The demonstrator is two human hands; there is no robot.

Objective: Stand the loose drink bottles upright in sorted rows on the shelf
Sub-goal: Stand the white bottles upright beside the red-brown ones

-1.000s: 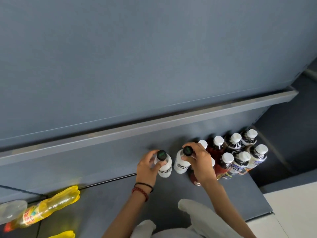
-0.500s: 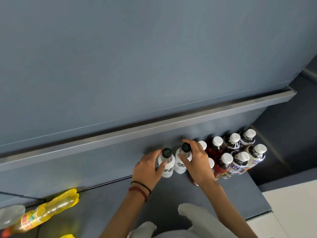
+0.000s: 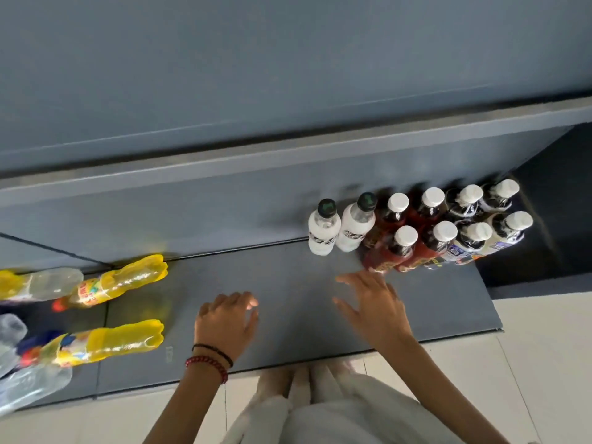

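pale glossy tiled floor (image 3: 544, 363) lies nearer the person than the right hand (image 3: 374, 302) and the left hand (image 3: 224, 325), with a white fabric garment (image 3: 336, 411) bunched between them; a black cord bracelet (image 3: 217, 351) and a red beaded bracelet (image 3: 208, 362) circle the wrist behind the left hand; a flat blue-grey panel (image 3: 288, 59) spreads far beyond both

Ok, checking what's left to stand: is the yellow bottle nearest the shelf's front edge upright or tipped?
Tipped. The yellow bottle lies on its side, flat along the shelf, its base pointing right.
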